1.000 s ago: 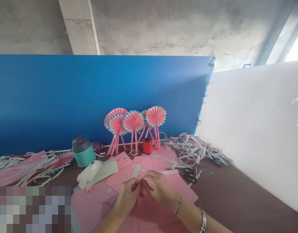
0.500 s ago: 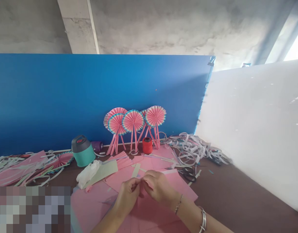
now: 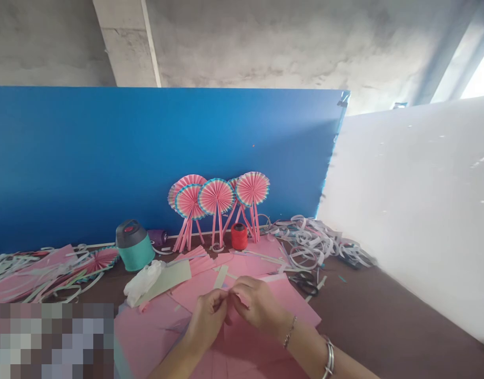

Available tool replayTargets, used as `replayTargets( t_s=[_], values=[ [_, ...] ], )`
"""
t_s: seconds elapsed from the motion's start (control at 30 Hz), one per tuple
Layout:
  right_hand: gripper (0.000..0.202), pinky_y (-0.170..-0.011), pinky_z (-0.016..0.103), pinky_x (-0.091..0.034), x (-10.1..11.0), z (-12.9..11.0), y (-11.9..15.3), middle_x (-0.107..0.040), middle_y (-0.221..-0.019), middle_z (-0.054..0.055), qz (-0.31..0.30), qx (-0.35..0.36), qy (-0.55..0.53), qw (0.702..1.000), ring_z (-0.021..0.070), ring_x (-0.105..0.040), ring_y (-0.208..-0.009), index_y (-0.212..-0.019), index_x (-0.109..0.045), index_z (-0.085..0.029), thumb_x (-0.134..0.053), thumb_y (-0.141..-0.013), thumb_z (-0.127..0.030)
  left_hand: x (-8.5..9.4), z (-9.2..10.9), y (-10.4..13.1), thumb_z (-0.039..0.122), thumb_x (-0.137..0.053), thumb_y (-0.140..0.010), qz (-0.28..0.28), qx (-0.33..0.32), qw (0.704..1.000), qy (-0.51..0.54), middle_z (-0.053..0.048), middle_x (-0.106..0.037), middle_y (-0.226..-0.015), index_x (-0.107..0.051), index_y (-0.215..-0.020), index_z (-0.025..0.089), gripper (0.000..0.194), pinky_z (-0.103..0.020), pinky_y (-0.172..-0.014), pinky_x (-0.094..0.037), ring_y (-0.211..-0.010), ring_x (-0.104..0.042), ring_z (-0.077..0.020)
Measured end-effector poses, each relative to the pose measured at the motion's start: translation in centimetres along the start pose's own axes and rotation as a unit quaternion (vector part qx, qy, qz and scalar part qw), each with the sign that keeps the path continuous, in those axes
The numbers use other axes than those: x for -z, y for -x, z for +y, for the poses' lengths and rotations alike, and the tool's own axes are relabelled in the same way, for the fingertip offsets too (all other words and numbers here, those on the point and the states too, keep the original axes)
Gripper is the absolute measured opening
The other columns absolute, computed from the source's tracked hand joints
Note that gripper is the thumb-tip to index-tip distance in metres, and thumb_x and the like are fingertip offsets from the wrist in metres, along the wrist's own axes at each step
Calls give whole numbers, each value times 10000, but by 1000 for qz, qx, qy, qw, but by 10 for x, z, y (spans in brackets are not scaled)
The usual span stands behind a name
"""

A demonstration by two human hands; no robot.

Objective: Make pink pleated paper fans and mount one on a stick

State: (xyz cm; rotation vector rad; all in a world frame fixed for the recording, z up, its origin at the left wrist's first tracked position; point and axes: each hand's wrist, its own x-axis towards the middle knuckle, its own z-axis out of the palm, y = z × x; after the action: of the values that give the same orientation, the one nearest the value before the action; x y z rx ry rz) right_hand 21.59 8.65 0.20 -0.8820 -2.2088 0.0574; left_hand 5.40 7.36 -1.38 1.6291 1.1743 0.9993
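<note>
My left hand [image 3: 206, 319] and my right hand [image 3: 258, 305] meet fingertip to fingertip above pink paper sheets [image 3: 147, 337]. Both are pinched closed. Whatever lies between the fingertips is too small or hidden to make out. A bracelet and bangles circle my right wrist. Just beyond my hands lie a pale green paper piece [image 3: 169, 283] and a crumpled white plastic bag [image 3: 144, 281]. Black-handled scissors [image 3: 306, 282] rest to the right of the pink paper.
Pleated pink paper fans [image 3: 217, 197] lean against a blue partition [image 3: 88, 158]. Before them stands a red thread spool [image 3: 239, 237]. A teal container [image 3: 135, 246] is at left. Paper strips pile up at right [image 3: 309, 239] and far left [image 3: 37, 273].
</note>
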Motion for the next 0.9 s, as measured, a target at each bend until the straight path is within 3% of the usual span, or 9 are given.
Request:
replayTargets(
  t_s=[0.37,0.63,0.9],
  values=[
    [229,-570,246,-402,2,2,0,-611,-694,35,-14,26,10,1000,146,-547,-641,-757,-596,-181,-417,-893,-138,0,-3,-1,243,-438,-801,6,1,1000,-12,18,-610,-551,-661,-820,140,247,-225,-499,-405,-487,-631,-154],
    [206,-556,229,-386,-1,0,0,-599,-659,24,-4,-3,3,1000,135,-541,-623,-684,-556,-183,-445,-836,-98,-1,-3,-2,233,-441,-794,0,-2,1000,-2,9,-627,-582,-661,-817,139,241,-225,-508,-422,-492,-634,-151],
    [224,-557,236,-387,-2,3,1,-601,-667,26,-1,19,5,1000,140,-542,-623,-713,-578,-185,-427,-867,-123,0,-4,-3,235,-447,-804,2,-5,1000,-4,3,-639,-608,-661,-809,145,233,-219,-493,-415,-483,-629,-143]
  ],
)
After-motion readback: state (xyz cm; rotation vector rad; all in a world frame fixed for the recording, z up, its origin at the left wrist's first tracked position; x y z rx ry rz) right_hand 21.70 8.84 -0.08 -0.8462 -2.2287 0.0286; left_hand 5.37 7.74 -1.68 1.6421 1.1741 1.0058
